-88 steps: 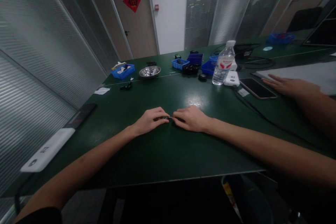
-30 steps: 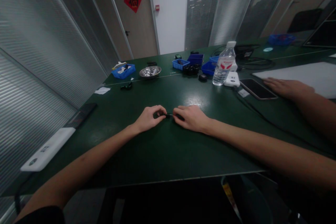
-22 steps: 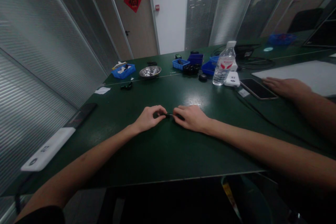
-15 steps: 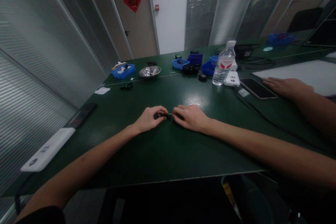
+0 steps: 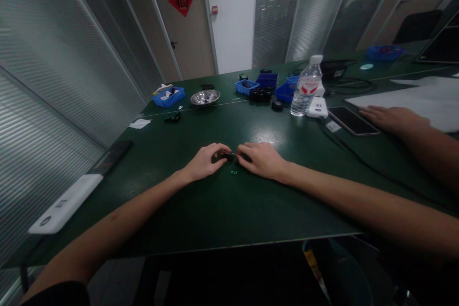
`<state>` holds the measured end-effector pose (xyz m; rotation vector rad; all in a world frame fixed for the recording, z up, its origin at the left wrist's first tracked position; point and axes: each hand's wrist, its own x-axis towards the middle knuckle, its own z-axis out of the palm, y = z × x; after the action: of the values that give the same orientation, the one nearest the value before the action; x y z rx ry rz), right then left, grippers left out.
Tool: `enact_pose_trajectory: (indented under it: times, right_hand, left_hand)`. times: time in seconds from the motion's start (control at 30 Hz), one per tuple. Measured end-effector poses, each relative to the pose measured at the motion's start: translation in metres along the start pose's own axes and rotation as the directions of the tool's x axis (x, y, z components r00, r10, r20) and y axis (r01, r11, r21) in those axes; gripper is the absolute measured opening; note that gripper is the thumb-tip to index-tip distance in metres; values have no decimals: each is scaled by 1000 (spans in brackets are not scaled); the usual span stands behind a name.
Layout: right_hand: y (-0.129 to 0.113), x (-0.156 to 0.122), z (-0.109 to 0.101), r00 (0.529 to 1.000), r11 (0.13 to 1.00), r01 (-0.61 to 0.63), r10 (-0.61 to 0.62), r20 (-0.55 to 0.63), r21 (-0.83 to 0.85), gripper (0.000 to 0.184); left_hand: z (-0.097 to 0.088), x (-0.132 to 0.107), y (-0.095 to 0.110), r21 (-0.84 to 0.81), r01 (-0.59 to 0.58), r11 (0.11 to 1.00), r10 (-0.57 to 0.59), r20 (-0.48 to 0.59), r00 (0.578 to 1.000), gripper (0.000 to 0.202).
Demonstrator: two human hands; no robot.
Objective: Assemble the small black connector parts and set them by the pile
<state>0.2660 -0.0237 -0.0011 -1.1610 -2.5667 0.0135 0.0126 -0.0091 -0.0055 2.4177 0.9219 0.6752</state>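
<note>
My left hand (image 5: 206,162) rests low over the green table, thumb and fingers closed on a small black part (image 5: 228,157) whose kind I cannot make out. Close by on the right, my right hand (image 5: 261,160) pinches a thin, pale metal piece (image 5: 234,154) that reaches toward the black part. Whether the two touch is too small to tell. On the table just below the gap between my hands lies a tiny green piece (image 5: 234,172), like a bit of circuit board.
Farther back are a metal bowl (image 5: 205,98), a blue basket (image 5: 168,97), small black parts (image 5: 173,117) and a water bottle (image 5: 307,86). At right, another person's hand (image 5: 394,118) lies beside a phone (image 5: 353,120). A white power bank (image 5: 66,204) sits at left.
The tiny green piece now shows on the table below my hands; earlier it was not visible there. Both hands have barely shifted. At right, the white sheet has changed shape under the other person's hand.
</note>
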Motion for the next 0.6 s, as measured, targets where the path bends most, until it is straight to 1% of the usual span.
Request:
enact_pose_trajectory:
  times: [0.13, 0.23, 0.3, 0.4, 0.5, 0.6]
  right_hand:
    - [0, 1, 1, 999, 999, -46, 46, 11, -19, 30]
    - [1, 2, 1, 997, 997, -78, 79, 25, -26, 29]
    - [1, 2, 1, 996, 996, -86, 87, 30, -31, 29]
    - [0, 2, -1, 995, 996, -87, 88, 47, -33, 27]
    - [-1, 2, -3, 994, 996, -90, 92, 67, -30, 26]
    - [-2, 3, -5, 993, 995, -93, 95, 75, -25, 25]
  left_hand:
    - [-2, -1, 6, 28, -23, 999, 23, -16, 1000, 34]
    - [-5, -4, 13, 90, -118, 989, 121, -28, 992, 29]
    - [-5, -5, 17, 133, -195, 972, 196, 11, 981, 24]
    - [-4, -6, 17, 175, -274, 946, 261, 95, 961, 23]
    - [-3, -4, 14, 174, -313, 934, 295, 123, 948, 21]
    - [-3, -3, 14, 144, -311, 940, 294, 125, 948, 16]
